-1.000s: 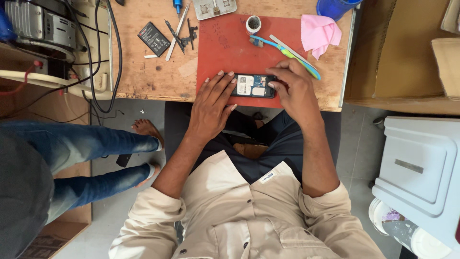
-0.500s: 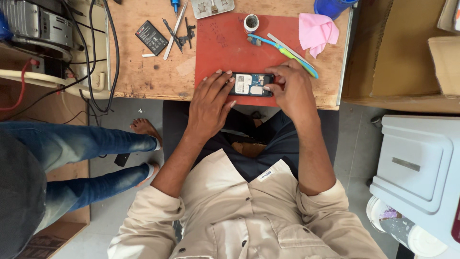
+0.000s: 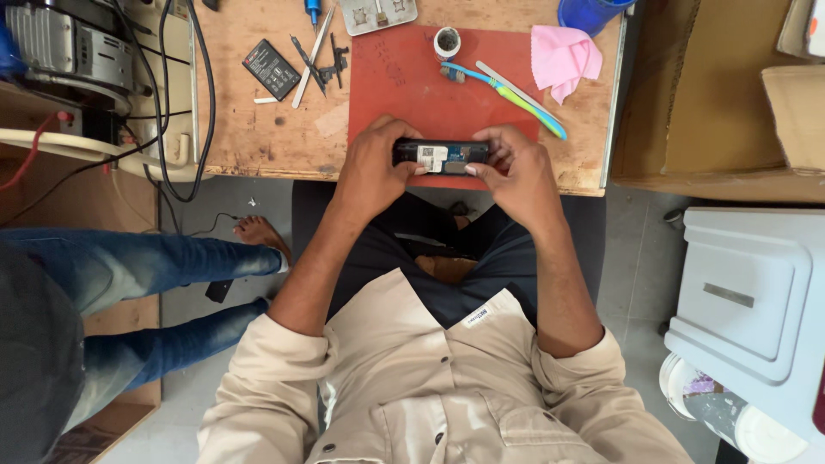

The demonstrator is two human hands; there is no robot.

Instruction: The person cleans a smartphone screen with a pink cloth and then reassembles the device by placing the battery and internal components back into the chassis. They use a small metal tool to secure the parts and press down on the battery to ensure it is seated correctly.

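Both hands pinch a slim, dark, opened phone (image 3: 441, 155) at the near edge of the smooth red mat (image 3: 412, 86): left hand (image 3: 369, 167) clamping one end, right hand (image 3: 516, 172) the other. Beyond the phone lie a plastic toothbrush (image 3: 507, 90) and crumpled pink cloth (image 3: 563, 56) on the scuffed wooden bench (image 3: 258, 129).

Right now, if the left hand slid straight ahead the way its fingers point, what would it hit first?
The left hand grips the small black phone and points up the red rubber mat. That stretch of mat looks bare; the grey metal plate at the far edge probably comes first, though depth is unclear.
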